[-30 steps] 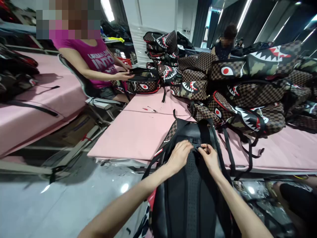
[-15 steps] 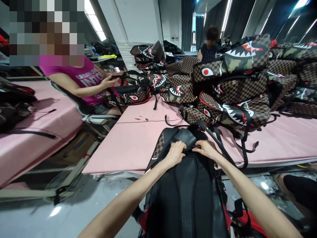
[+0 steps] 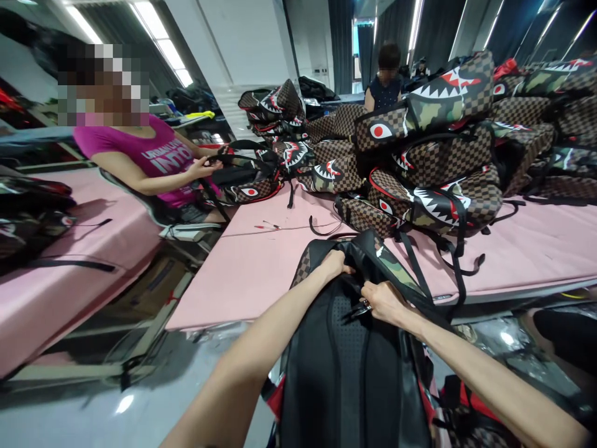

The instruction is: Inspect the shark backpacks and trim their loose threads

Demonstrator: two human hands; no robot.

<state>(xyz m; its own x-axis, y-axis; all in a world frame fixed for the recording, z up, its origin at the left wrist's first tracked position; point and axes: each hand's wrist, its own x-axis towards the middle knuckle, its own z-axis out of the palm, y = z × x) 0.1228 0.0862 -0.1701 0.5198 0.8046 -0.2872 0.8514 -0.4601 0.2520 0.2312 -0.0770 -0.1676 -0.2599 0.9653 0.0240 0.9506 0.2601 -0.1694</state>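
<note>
A black backpack [image 3: 347, 367] leans against the table's front edge with its padded back panel towards me; checkered and camouflage patches show at its top. My left hand [image 3: 336, 264] is closed on the backpack near its top, its fingertips partly hidden in the dark folds. In my right hand [image 3: 385, 303], small dark thread snips [image 3: 358, 310] are gripped, their points directed left over the back panel. The right hand's fingers are curled close to the black material at the top of the bag.
A pink-covered table [image 3: 233, 274] spreads ahead, with a heap of checkered shark-face backpacks [image 3: 433, 199] on it. Small red-handled tools [image 3: 268, 226] lie left of centre. At the left a seated person [image 3: 153, 162] handles another backpack [image 3: 252, 186]. Loose straps [image 3: 459, 274] hang over the table edge.
My right hand has moved down slightly, and the snips now show plainly. My left hand has reached further into the folds at the top. The bag's top has shifted, showing more camouflage.
</note>
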